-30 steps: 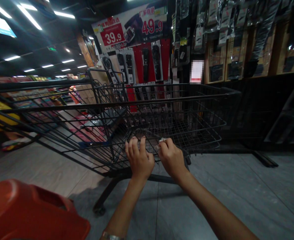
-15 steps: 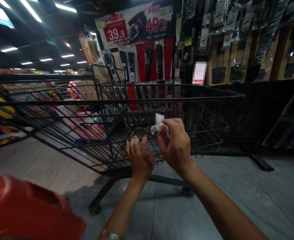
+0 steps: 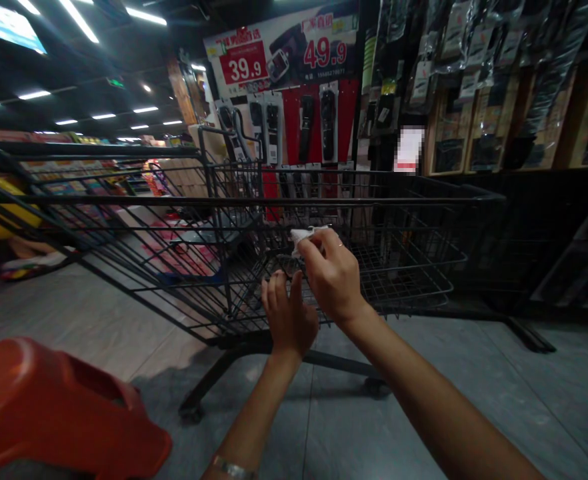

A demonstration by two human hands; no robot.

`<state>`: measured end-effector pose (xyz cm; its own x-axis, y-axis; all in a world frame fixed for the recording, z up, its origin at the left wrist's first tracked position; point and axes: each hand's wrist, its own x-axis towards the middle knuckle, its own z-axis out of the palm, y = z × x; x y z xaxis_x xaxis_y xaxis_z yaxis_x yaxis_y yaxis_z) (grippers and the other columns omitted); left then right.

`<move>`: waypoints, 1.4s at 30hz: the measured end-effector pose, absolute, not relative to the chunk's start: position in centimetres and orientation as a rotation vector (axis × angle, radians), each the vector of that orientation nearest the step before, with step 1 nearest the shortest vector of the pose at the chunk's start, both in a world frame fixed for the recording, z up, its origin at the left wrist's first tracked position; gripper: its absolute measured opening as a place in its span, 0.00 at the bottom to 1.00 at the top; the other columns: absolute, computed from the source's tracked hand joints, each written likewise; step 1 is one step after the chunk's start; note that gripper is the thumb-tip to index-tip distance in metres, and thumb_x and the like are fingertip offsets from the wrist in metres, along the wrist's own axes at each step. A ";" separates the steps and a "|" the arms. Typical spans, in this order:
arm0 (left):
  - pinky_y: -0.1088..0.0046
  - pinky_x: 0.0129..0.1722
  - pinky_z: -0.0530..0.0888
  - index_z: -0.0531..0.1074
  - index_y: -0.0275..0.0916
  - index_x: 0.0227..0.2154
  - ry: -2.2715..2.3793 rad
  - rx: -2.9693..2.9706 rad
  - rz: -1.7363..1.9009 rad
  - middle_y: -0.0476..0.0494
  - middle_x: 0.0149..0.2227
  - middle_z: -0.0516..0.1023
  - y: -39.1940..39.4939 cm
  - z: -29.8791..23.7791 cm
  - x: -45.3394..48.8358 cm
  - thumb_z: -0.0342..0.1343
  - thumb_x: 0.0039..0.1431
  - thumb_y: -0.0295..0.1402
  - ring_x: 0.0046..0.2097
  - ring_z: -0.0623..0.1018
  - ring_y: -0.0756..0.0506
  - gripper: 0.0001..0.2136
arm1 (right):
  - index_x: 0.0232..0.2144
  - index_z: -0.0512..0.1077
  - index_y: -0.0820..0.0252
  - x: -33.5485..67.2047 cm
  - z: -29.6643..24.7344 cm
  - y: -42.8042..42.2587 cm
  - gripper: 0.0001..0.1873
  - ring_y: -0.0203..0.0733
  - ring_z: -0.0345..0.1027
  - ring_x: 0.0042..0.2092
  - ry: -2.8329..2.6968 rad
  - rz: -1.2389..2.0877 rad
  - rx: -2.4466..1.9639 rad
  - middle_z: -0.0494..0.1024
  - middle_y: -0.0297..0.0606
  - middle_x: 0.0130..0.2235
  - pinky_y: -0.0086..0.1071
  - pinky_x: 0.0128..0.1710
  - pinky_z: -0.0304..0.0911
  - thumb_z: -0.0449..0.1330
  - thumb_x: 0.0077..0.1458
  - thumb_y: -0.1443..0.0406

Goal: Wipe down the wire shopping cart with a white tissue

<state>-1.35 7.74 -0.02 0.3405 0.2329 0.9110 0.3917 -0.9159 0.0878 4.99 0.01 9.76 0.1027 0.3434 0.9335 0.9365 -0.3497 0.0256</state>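
A black wire shopping cart (image 3: 404, 201) stands sideways in front of me. My right hand (image 3: 331, 270) pinches a crumpled white tissue or cloth (image 3: 303, 236) against the side wires, just below the top rail. Lower and to the left, my left hand (image 3: 290, 317) is at the cart's side mesh with its fingers hooked at the wires. The thumb side of that hand faces the right hand, and its fingertips are partly hard to make out against the dark wires. A bracelet sits on the left wrist.
A red plastic stool (image 3: 74, 407) stands on the floor at lower left. Behind the cart hang packaged belts (image 3: 328, 123) under a price sign (image 3: 281, 57). Boxed goods (image 3: 491, 127) hang at right. The cart's wheel (image 3: 192, 412) rests on grey tiles (image 3: 454, 373).
My right hand has moved slightly left and up with the tissue, now pressed at the wires. My left hand stays at the same mesh. The view has shifted a little to the left.
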 end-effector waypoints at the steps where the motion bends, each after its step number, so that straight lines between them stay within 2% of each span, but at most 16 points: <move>1: 0.44 0.60 0.58 0.62 0.35 0.53 -0.586 -2.458 -1.627 0.30 0.53 0.65 7.8 -0.1 -1.3 0.49 0.49 0.25 0.59 0.63 0.35 0.24 | 0.33 0.71 0.60 5.0 9.5 0.1 0.14 0.35 0.61 0.33 -1.273 -1.231 -1.792 0.69 0.39 0.34 0.27 0.32 0.57 0.47 0.63 0.69; 6: 0.47 0.61 0.58 0.63 0.37 0.53 -0.598 -2.441 -1.646 0.33 0.53 0.66 8.0 -0.3 -1.2 0.48 0.51 0.28 0.59 0.64 0.37 0.24 | 0.32 0.72 0.60 5.0 6.8 -0.2 0.13 0.35 0.60 0.32 -1.274 -1.200 -1.875 0.69 0.39 0.34 0.27 0.28 0.54 0.48 0.62 0.69; 13: 0.47 0.61 0.57 0.64 0.35 0.54 -0.546 -2.484 -1.608 0.31 0.54 0.66 7.9 0.0 -1.7 0.46 0.55 0.30 0.59 0.63 0.35 0.22 | 0.35 0.72 0.61 4.7 4.3 -1.8 0.11 0.35 0.60 0.30 -1.299 -1.175 -1.918 0.69 0.38 0.33 0.26 0.27 0.54 0.49 0.62 0.70; 18: 0.48 0.61 0.59 0.64 0.34 0.54 -0.525 -2.481 -1.578 0.31 0.54 0.66 7.6 0.3 -2.0 0.48 0.52 0.27 0.59 0.64 0.36 0.23 | 0.33 0.72 0.60 4.7 3.9 -2.2 0.12 0.34 0.60 0.29 -1.257 -1.170 -1.930 0.69 0.38 0.33 0.25 0.27 0.53 0.49 0.62 0.70; 27: 0.47 0.59 0.62 0.65 0.33 0.53 -0.520 -2.455 -1.565 0.31 0.53 0.67 7.5 0.5 -2.1 0.50 0.47 0.22 0.58 0.66 0.34 0.26 | 0.29 0.72 0.60 5.4 -0.8 -4.2 0.12 0.35 0.62 0.28 -1.281 -1.119 -2.073 0.69 0.36 0.29 0.26 0.25 0.53 0.51 0.57 0.74; 31: 0.48 0.59 0.63 0.65 0.33 0.54 -0.503 -2.437 -1.578 0.31 0.53 0.67 7.6 0.4 -2.1 0.49 0.48 0.23 0.58 0.66 0.35 0.26 | 0.32 0.72 0.60 4.2 1.6 -5.3 0.11 0.34 0.63 0.29 -1.218 -1.091 -1.922 0.69 0.37 0.31 0.26 0.26 0.57 0.50 0.57 0.72; 36: 0.46 0.60 0.61 0.64 0.34 0.54 -0.537 -2.458 -1.573 0.31 0.54 0.66 7.5 0.2 -1.9 0.49 0.49 0.24 0.59 0.64 0.35 0.26 | 0.35 0.71 0.60 4.8 8.5 -5.7 0.08 0.34 0.64 0.32 -1.131 -1.304 -1.613 0.68 0.36 0.33 0.27 0.31 0.61 0.52 0.58 0.71; 42: 0.47 0.58 0.63 0.65 0.33 0.53 -0.533 -2.422 -1.595 0.31 0.53 0.67 7.5 0.2 -1.8 0.49 0.48 0.23 0.58 0.65 0.34 0.25 | 0.31 0.69 0.60 7.3 12.1 -3.7 0.08 0.34 0.60 0.31 -0.994 -1.361 -1.680 0.66 0.36 0.33 0.27 0.27 0.56 0.51 0.55 0.73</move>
